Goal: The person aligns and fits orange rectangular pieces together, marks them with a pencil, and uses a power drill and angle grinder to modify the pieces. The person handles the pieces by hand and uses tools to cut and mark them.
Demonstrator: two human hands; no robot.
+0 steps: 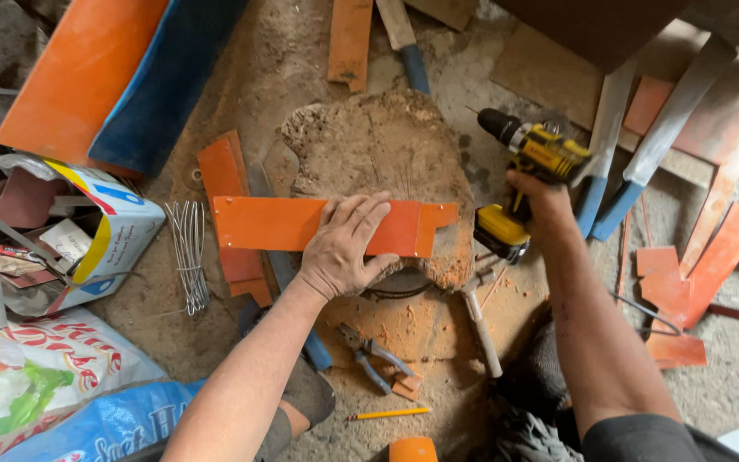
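Note:
My left hand (345, 244) presses flat on a long orange metal strip (284, 224) that lies across a rough wooden stump (378, 150). The strip's right end has a notched tab (434, 221). To the right of the stump my right hand (534, 195) grips the handle of a yellow and black cordless drill (534, 158), held in the air. Its chuck points up and to the left, away from the strip.
More orange strips (226, 175) lie under and beside the stump, others at right (694, 274). Wire bundle (188, 252), open cardboard box (104, 231), bags (36, 376) at left. Pliers (374, 355), a pencil (391, 413) and a hammer (481, 325) lie on the dusty floor near me.

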